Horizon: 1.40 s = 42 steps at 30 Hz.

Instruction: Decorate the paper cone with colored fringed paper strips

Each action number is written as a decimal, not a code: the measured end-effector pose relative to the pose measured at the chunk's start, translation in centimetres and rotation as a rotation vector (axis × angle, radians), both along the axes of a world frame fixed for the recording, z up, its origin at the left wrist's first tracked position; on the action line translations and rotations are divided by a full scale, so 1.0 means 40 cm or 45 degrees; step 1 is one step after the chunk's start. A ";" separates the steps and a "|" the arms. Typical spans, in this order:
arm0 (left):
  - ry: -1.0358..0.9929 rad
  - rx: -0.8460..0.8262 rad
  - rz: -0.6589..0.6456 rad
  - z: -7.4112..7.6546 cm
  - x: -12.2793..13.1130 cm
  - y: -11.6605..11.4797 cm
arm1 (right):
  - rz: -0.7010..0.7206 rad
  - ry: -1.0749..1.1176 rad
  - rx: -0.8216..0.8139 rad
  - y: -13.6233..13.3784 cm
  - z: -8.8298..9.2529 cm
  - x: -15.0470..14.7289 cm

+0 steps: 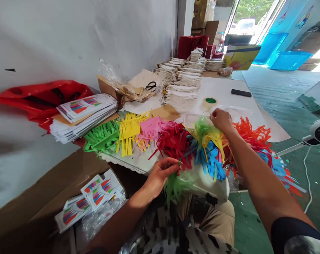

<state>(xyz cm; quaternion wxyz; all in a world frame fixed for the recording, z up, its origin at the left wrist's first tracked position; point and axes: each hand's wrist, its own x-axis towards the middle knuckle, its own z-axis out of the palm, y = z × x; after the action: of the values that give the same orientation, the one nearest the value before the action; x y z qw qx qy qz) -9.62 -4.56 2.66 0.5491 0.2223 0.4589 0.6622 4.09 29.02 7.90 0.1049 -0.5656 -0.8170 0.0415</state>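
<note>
Low at the table's front edge, my left hand (162, 173) pinches a green paper tassel (174, 188) whose blurred strips hang below the fingers. Farther out, my right hand (222, 120) is closed, its fingertips by a shallow clear plastic tray (191, 119); what they hold is too small to make out. Blurred green strips (203, 127) lie just left of this hand. Below them are yellow strips (213, 138) and blue tassels (211, 160). Between the hands spreads a crimson tassel pile (173, 140). Orange tassels (251, 132) lie partly behind my right forearm.
Pink (153, 126), yellow (129, 130) and green tassel piles (103, 135) line the left front edge. Behind stand stacks of white paper pieces (182, 90), a tape roll (210, 102), scissors (150, 85) and a phone (241, 93). Printed cards (83, 114) sit by a red bag (47, 97).
</note>
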 end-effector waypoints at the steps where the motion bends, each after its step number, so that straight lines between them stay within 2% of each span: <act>1: 0.027 0.016 0.011 0.006 0.002 -0.001 | -0.016 0.063 0.052 -0.011 0.021 0.016; 4: 0.131 0.049 0.035 0.010 0.013 -0.002 | 0.040 0.414 0.191 -0.074 0.075 0.074; 7: 0.208 0.047 0.041 0.005 0.037 -0.002 | 0.196 0.884 0.256 -0.207 0.090 0.133; 9: 0.228 0.030 0.027 0.005 0.058 -0.002 | 0.219 1.133 0.175 -0.329 0.069 0.161; 13: 0.289 0.027 -0.011 0.018 0.103 -0.011 | 0.292 1.507 -0.277 -0.568 -0.012 0.193; 15: 0.357 0.047 -0.033 0.029 0.123 -0.020 | 0.302 1.606 -0.374 -0.652 -0.049 0.202; 17: 0.423 0.064 -0.062 0.041 0.140 -0.032 | 0.306 1.672 -0.372 -0.705 -0.072 0.208; 23: 0.493 0.091 -0.103 0.067 0.184 -0.068 | 0.321 1.759 -0.165 -0.754 -0.091 0.218; 29: 0.506 0.083 -0.108 0.078 0.200 -0.082 | 0.274 1.820 -0.205 -0.769 -0.109 0.220; 42: 0.625 0.164 -0.102 0.057 0.197 -0.084 | 0.326 1.821 -0.169 -0.772 -0.138 0.216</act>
<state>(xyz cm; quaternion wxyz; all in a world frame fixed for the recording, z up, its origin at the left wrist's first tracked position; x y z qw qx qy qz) -1.73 -7.93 4.96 0.4317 0.4289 0.5262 0.5940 12.71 -1.84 2.37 0.5729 -0.3052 -0.6042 0.4622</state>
